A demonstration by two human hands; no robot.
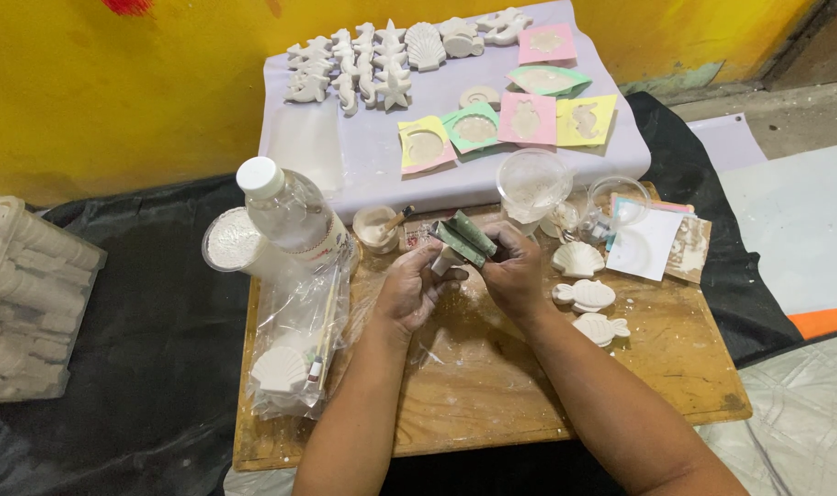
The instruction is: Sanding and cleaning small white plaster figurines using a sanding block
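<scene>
— Hands first: what do they hold?
— Left hand (409,289) and right hand (515,266) both clasp a green mould (464,241) just above frame centre, over the wooden board (492,386).
— And nearby?
— White plaster shell (577,259) and two fish casts (585,296) right of the hands; clear bottle (290,209) at left.

Folded green mould (464,241), white cast (443,264) inside
</scene>
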